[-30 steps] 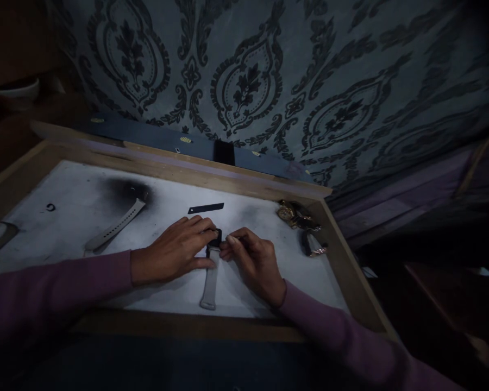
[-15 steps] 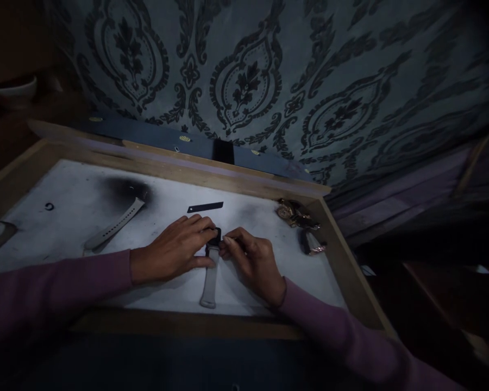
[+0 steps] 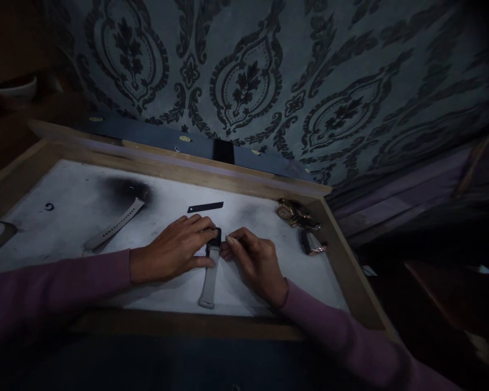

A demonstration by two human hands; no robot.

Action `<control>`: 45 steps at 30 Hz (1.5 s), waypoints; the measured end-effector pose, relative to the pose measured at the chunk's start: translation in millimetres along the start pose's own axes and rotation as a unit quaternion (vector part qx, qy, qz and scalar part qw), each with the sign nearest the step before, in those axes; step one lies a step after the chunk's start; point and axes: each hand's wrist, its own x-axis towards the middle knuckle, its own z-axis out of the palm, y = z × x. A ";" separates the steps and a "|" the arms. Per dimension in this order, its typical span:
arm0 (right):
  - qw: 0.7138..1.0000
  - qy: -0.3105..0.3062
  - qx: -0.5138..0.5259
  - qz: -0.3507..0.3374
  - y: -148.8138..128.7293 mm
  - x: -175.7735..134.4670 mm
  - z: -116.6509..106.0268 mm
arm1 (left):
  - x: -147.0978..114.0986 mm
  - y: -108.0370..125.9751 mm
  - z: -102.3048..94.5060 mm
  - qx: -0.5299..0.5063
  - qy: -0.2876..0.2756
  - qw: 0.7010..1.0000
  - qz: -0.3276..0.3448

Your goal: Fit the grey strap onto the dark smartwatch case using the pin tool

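Note:
A smartwatch (image 3: pixel 217 238) with a small dark case lies on the white surface in front of me. From its near side a light grey strap (image 3: pixel 209 279) stretches towards me. My left hand (image 3: pixel 177 248) steadies the watch, fingers at the case and thumb on the strap's upper part. At the case's right side, my right hand (image 3: pixel 255 259) is closed, thumb against the fingers; anything pinched there is too small to make out. Beyond the hands lies a dark snap-off knife blade (image 3: pixel 206 207). A loose grey strap piece (image 3: pixel 116 225) with a row of holes rests to the left.
A wooden-sided tray (image 3: pixel 358 279) surrounds the white surface. Near its right wall lie a gold-coloured wristwatch (image 3: pixel 286 210) and a dark, shiny-edged piece (image 3: pixel 312 243). A small dark curl (image 3: pixel 49 207) and a curved band (image 3: pixel 2 239) are at the left. Patterned fabric (image 3: pixel 244 81) rises behind.
My right hand has shifted very slightly right, away from the watch case. The strap's near end has swung a touch left. My left hand has stayed in place.

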 end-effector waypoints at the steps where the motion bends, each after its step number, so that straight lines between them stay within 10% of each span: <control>1: 1.000 -0.001 -0.003 -0.001 -0.1 0.2 -0.1 | 0.2 0.3 -0.4 0.001 -0.004 1.000 -0.001; 45: 0.997 -0.011 -0.050 -0.051 1.6 5.0 1.7 | 0.1 -0.3 0.3 -0.006 0.000 1.000 0.003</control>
